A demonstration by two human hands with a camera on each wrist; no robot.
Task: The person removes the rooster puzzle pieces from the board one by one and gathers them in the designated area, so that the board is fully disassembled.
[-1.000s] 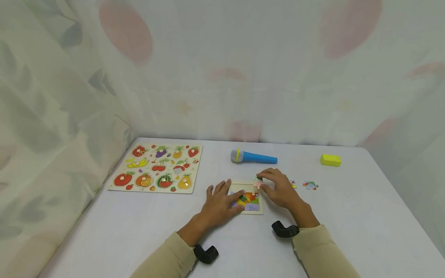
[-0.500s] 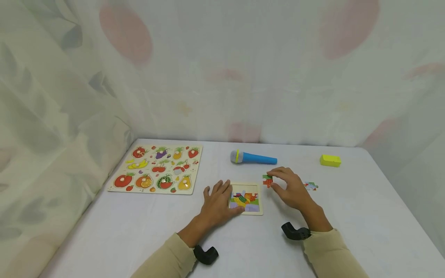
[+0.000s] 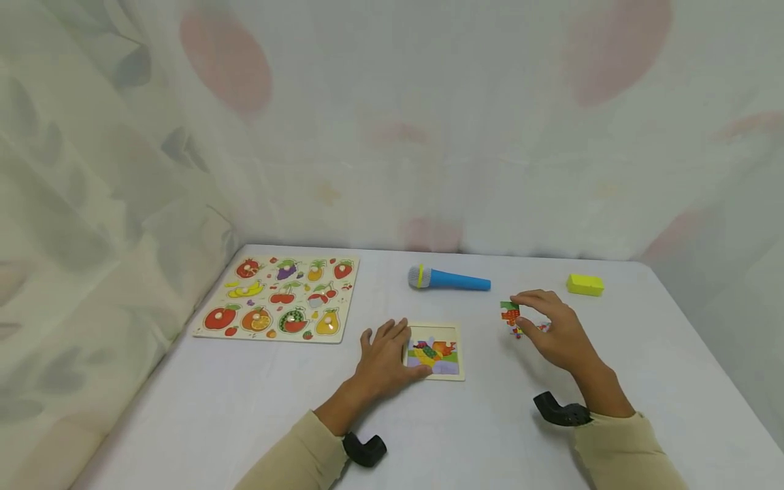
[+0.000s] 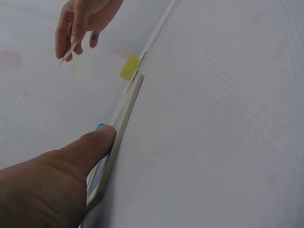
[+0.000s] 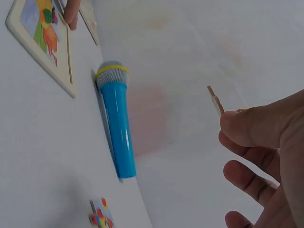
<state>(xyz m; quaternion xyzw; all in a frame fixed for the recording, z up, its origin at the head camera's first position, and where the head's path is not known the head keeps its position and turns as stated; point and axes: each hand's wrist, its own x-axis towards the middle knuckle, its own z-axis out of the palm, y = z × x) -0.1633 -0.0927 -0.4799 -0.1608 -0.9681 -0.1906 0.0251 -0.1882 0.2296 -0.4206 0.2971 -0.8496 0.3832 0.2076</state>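
A small jigsaw tray (image 3: 431, 332) lies in the middle of the table. Fruit pictures fill its lower part, while its upper strip is bare wood. My left hand (image 3: 382, 367) rests on the tray's left edge, fingers spread and thumb along the near rim. To the right, my right hand (image 3: 560, 333) pinches a jigsaw piece (image 3: 510, 314) with a red and green pattern between thumb and fingers. That piece is held above the table; in the right wrist view only its thin edge shows. Loose jigsaw pieces (image 5: 102, 213) lie below the right hand, partly hidden by it in the head view.
A blue toy microphone (image 3: 456, 280) lies behind the tray. At the back left is a fruit peg puzzle board (image 3: 309, 316). A yellow block (image 3: 584, 284) stands at the back right. Patterned curtains (image 3: 392, 136) hang behind the table and at its sides.
My right hand has moved from the tray's upper right corner to the right, carrying the pinched jigsaw piece over the loose ones. The left hand's index finger has drawn back from the picture.
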